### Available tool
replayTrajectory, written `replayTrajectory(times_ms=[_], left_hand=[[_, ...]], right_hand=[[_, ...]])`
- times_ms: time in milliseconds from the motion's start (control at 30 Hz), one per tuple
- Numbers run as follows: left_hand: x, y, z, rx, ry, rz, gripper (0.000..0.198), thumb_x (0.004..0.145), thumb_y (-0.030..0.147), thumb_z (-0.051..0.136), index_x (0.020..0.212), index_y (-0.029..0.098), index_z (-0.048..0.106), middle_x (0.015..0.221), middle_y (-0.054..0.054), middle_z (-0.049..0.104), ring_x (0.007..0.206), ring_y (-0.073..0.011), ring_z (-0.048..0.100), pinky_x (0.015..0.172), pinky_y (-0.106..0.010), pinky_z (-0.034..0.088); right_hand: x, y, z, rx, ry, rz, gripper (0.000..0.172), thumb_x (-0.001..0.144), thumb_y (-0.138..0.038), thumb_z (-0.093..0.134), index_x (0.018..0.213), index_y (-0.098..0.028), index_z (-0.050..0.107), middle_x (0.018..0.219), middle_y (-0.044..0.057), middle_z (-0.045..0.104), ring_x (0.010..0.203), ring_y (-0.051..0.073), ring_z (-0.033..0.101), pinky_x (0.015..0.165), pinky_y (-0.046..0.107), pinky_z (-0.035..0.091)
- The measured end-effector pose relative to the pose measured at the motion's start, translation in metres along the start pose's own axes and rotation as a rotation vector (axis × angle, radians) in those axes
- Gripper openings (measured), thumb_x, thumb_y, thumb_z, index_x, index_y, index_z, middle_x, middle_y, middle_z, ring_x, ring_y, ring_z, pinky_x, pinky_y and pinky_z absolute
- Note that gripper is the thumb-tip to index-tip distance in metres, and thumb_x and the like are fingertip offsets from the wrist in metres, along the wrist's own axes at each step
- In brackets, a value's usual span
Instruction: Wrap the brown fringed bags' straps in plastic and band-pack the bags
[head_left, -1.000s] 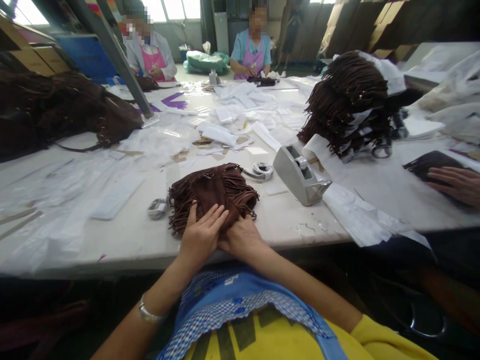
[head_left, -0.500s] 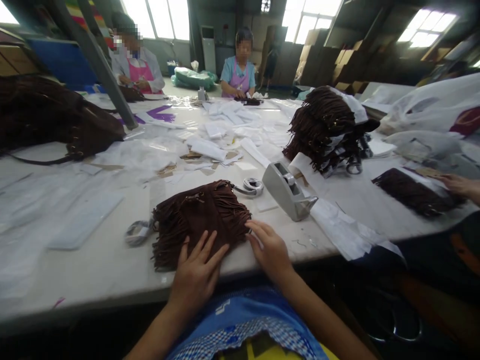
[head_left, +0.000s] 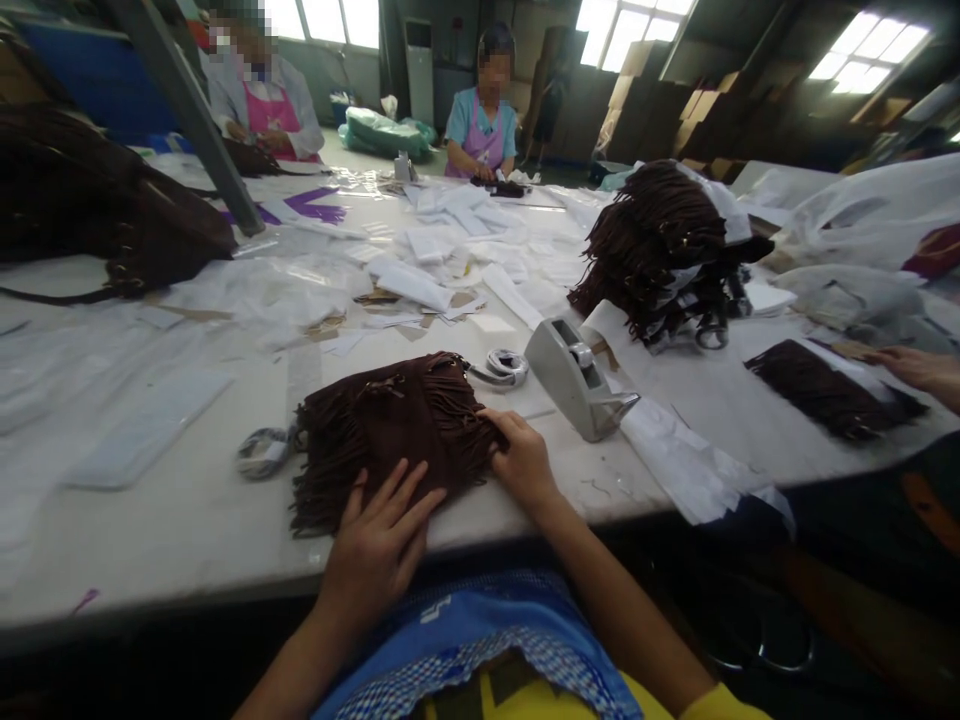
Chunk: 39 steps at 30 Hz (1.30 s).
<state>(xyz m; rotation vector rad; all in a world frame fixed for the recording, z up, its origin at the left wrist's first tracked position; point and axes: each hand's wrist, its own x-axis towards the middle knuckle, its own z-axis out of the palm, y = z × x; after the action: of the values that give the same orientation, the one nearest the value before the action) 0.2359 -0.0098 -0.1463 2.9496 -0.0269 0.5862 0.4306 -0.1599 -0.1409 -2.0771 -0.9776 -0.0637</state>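
Left grip (head_left: pixel 379 535) spread flat, fingers apart, on the lower front of a dark-brown, soft fringed bag (head_left: pixel 386 430); right grip (head_left: pixel 521 460) curled at its right edge, pinching or just touching, cannot tell. Bag lies near the front edge of the white worktop (head_left: pixel 232 525). Judged partway: laid flat, right-hand fringe seemingly unfinished. No white paper (head_left: pixel 724 205) shows on it, unlike the pile of dark-brown fringed bags (head_left: pixel 652 240).

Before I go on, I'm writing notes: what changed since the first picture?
The right hand moved rightward, from beside the left hand to touch the right edge of the brown bag. The left hand still lies on the bag; the tape dispenser stayed put.
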Motion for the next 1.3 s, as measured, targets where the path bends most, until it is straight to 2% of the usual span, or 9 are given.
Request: replayTrajectory(times_ms=[267, 367, 533, 600, 733, 833, 933, 1067, 1300], left_hand=[[-0.006, 0.012, -0.014, -0.091, 0.005, -0.061, 0.039, 0.087, 0.012, 0.049, 0.122, 0.023, 0.064, 0.141, -0.007, 0.057, 0.134, -0.0291, 0.049, 0.118, -0.063, 0.007], [0.006, 0.027, -0.023, -0.097, 0.083, -0.117, 0.026, 0.088, 0.017, 0.052, 0.107, 0.023, 0.069, 0.133, -0.007, 0.064, 0.129, -0.0302, 0.055, 0.118, -0.065, 0.003], [0.028, 0.029, -0.016, -0.083, 0.1, -0.059, 0.018, 0.094, 0.021, 0.051, 0.083, 0.02, 0.065, 0.131, -0.006, 0.065, 0.129, -0.0266, 0.055, 0.119, -0.057, 0.018], [0.029, 0.022, -0.008, -0.093, 0.072, -0.037, 0.016, 0.095, 0.021, 0.05, 0.085, 0.02, 0.063, 0.134, -0.006, 0.063, 0.131, -0.0262, 0.053, 0.117, -0.054, 0.025], [0.024, 0.015, 0.001, -0.109, 0.065, -0.056, 0.013, 0.095, 0.021, 0.05, 0.089, 0.021, 0.061, 0.139, -0.004, 0.059, 0.134, -0.0285, 0.049, 0.115, -0.057, 0.026], [0.023, 0.02, 0.001, -0.126, 0.074, -0.068, 0.014, 0.096, 0.022, 0.049, 0.089, 0.021, 0.061, 0.138, -0.004, 0.06, 0.135, -0.0288, 0.048, 0.116, -0.058, 0.023], [0.02, 0.024, -0.001, -0.129, 0.078, -0.072, 0.014, 0.096, 0.022, 0.048, 0.093, 0.021, 0.062, 0.14, -0.004, 0.059, 0.136, -0.0277, 0.047, 0.118, -0.057, 0.021], [-0.003, -0.002, -0.012, -0.084, 0.091, -0.161, 0.016, 0.093, 0.019, 0.05, 0.102, 0.021, 0.064, 0.14, -0.006, 0.058, 0.137, -0.0258, 0.045, 0.119, -0.053, 0.024], [-0.063, -0.073, -0.06, 0.044, 0.234, -0.646, 0.014, 0.088, 0.018, 0.052, 0.096, 0.02, 0.064, 0.118, -0.009, 0.068, 0.112, -0.0252, 0.062, 0.103, -0.043, 0.046]], right_hand=[[-0.029, 0.001, -0.044, -0.048, -0.004, 0.137, 0.044, 0.073, -0.007, 0.05, 0.109, -0.021, 0.069, 0.134, 0.007, 0.061, 0.104, 0.021, 0.066, 0.085, 0.033, 0.057], [-0.03, -0.017, -0.059, -0.23, 0.149, 0.1, 0.047, 0.08, -0.005, 0.044, 0.114, -0.024, 0.069, 0.139, 0.005, 0.057, 0.114, 0.022, 0.063, 0.098, 0.037, 0.051], [-0.022, -0.03, -0.04, -0.254, -0.169, -0.279, 0.043, 0.092, -0.017, 0.048, 0.132, -0.027, 0.059, 0.139, 0.005, 0.059, 0.13, 0.021, 0.053, 0.116, 0.046, 0.032], [-0.022, -0.012, -0.037, -0.326, -0.259, -0.205, 0.038, 0.095, -0.025, 0.049, 0.132, -0.029, 0.059, 0.136, 0.004, 0.061, 0.129, 0.023, 0.054, 0.115, 0.054, 0.03], [-0.03, 0.019, -0.055, -0.503, -0.108, 0.045, 0.027, 0.095, -0.022, 0.049, 0.112, -0.024, 0.071, 0.126, 0.007, 0.068, 0.121, 0.029, 0.06, 0.107, 0.059, 0.036], [-0.029, 0.002, -0.056, -0.433, 0.064, -0.064, 0.029, 0.097, -0.02, 0.047, 0.113, -0.022, 0.07, 0.127, 0.008, 0.067, 0.118, 0.023, 0.062, 0.108, 0.047, 0.04], [-0.019, -0.032, -0.029, -0.329, -0.031, -0.278, 0.036, 0.099, -0.029, 0.048, 0.132, -0.024, 0.06, 0.142, 0.006, 0.056, 0.134, 0.021, 0.048, 0.116, 0.044, 0.031], [-0.007, -0.047, 0.009, -0.376, -0.307, -0.352, 0.048, 0.096, -0.036, 0.052, 0.144, -0.029, 0.048, 0.155, 0.004, 0.039, 0.145, 0.028, 0.031, 0.116, 0.053, 0.026], [-0.003, -0.029, 0.016, -0.409, -0.385, -0.334, 0.052, 0.097, -0.039, 0.048, 0.147, -0.029, 0.043, 0.159, 0.004, 0.032, 0.147, 0.03, 0.026, 0.116, 0.055, 0.024]])
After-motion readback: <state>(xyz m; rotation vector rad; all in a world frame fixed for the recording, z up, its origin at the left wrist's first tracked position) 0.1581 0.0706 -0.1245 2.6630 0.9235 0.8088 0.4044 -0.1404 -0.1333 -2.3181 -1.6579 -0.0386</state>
